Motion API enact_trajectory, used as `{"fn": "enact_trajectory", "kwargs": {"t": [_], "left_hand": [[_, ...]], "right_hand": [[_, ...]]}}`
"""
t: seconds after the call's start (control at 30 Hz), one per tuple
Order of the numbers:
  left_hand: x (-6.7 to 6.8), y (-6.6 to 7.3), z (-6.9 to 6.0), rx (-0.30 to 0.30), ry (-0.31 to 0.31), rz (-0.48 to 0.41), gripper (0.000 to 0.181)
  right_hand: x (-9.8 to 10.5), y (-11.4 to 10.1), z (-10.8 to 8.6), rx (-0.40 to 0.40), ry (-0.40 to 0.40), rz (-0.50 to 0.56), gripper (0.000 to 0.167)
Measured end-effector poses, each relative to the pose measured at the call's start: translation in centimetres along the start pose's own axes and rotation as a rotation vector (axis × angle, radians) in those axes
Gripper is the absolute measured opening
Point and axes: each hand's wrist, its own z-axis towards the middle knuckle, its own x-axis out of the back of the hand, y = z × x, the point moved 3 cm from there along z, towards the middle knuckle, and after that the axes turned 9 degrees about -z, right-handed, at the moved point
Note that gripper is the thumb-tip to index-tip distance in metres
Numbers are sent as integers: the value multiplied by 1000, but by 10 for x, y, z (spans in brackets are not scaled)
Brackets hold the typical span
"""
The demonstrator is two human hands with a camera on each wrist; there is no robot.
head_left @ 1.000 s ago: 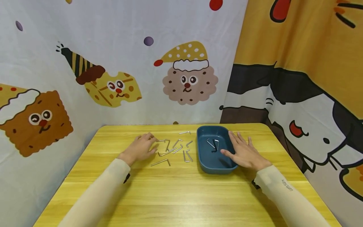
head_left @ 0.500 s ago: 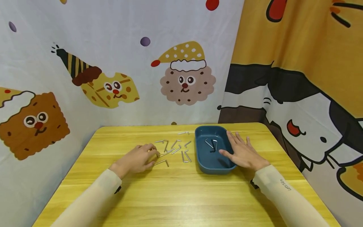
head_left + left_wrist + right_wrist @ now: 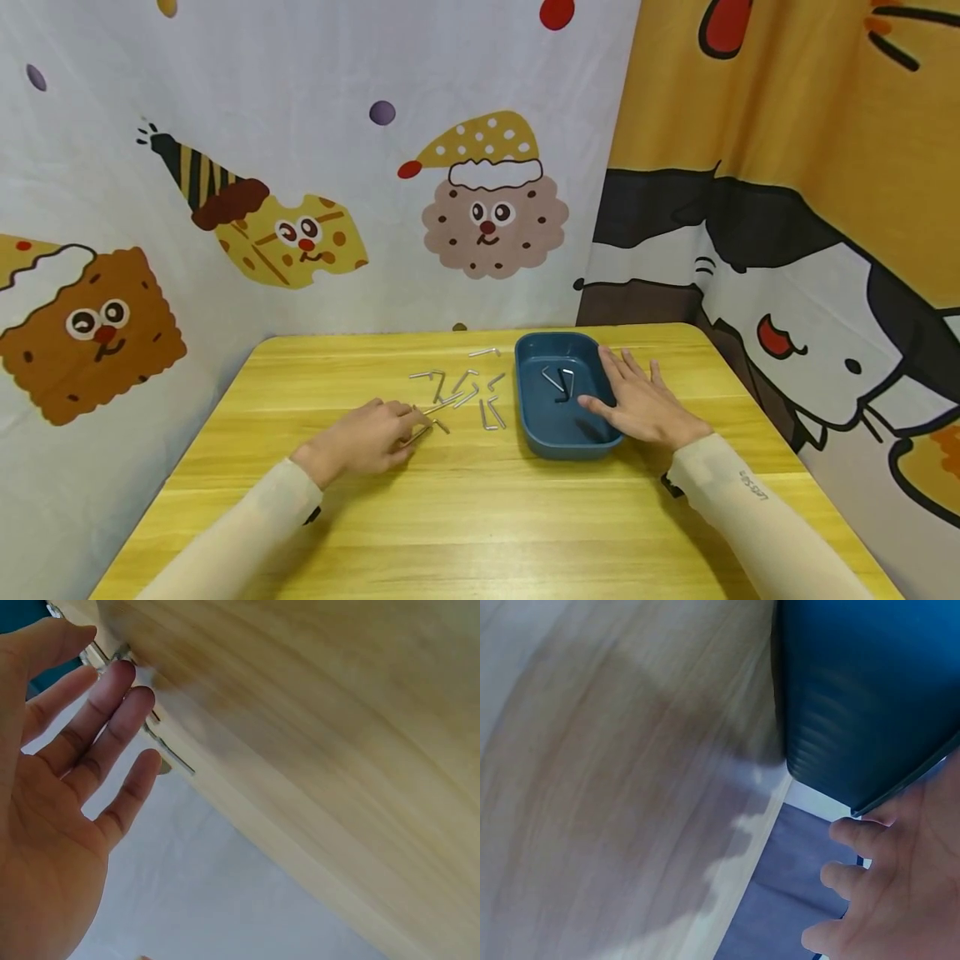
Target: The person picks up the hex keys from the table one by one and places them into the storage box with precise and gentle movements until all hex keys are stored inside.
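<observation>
Since approx. 1 sec ago our L hand [image 3: 367,437] has drawn back toward us, from beside the far L keys to the nearest hex key [image 3: 442,427], which has swung slightly; R hand [image 3: 645,408] & tray [image 3: 570,452] look abt the same.

L hand: fingers bent, tips at that nearest key's long arm. Can't tell if we've pinched it yet; L wrist view shows thumb & fingers somewhat apart, contact unclear. Just ahead of the tips, a longer key [image 3: 435,409] lies nearly alongside it. Beyond, fwd & to the R of L hand, the other loose keys [image 3: 483,414] are scattered on the tabletop [image 3: 450,517], approx. ten out incl. the one at our fingers.

Further R, the tray, w/ 3 keys inside: one black key [image 3: 562,385] & two silver keys [image 3: 553,380]. R hand isn't grasping anything: fingers extended at the tray's R rim, thumb over the inside.

Progress, our judgement: looks like keys going into the tray, still early; 3 in, most left, incl. the one at L hand, well apart from the tray.
</observation>
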Motion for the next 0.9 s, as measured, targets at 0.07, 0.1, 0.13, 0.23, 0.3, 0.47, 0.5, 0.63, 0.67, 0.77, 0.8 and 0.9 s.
{"fn": "enact_trajectory", "kwargs": {"t": [0.07, 0.1, 0.13, 0.23, 0.3, 0.47, 0.5, 0.63, 0.67, 0.77, 0.8, 0.9], "left_hand": [[-1, 2, 0, -13, -1, -8, 42], [-1, 4, 0, -20, -3, -10, 43], [-2, 5, 0, -23, -6, -14, 44], [-4, 8, 0, -31, -3, -9, 48], [-5, 9, 1, -25, 6, -5, 48], [-8, 7, 1, 25, 26, -22, 51], [-9, 6, 1, 33, 29, -26, 51], [-9, 9, 2, 48, 28, -25, 52], [-9, 9, 2, 49, 26, -18, 51], [-10, 12, 3, 43, 23, 11, 50], [-10, 13, 3, 40, 23, 18, 49], [-10, 15, 4, 36, 22, 18, 49]], "right_hand": [[0, 0, 0, -1, 0, 2, 115], [0, 0, 0, -1, 0, 0, 115], [0, 0, 0, -1, -1, 0, 114], [1, 0, 0, 0, -2, -2, 114], [1, 0, 1, 1, -2, -3, 114], [0, 0, 0, 5, -3, -6, 114], [0, 0, 0, 5, -3, -8, 114], [-1, 1, 0, 4, -2, -15, 114], [-1, 1, 1, 3, -2, -14, 114], [-1, 1, 1, 5, -3, -14, 114], [-1, 1, 1, 5, -4, -14, 114], [-1, 1, 1, 5, -6, -17, 114]]}}
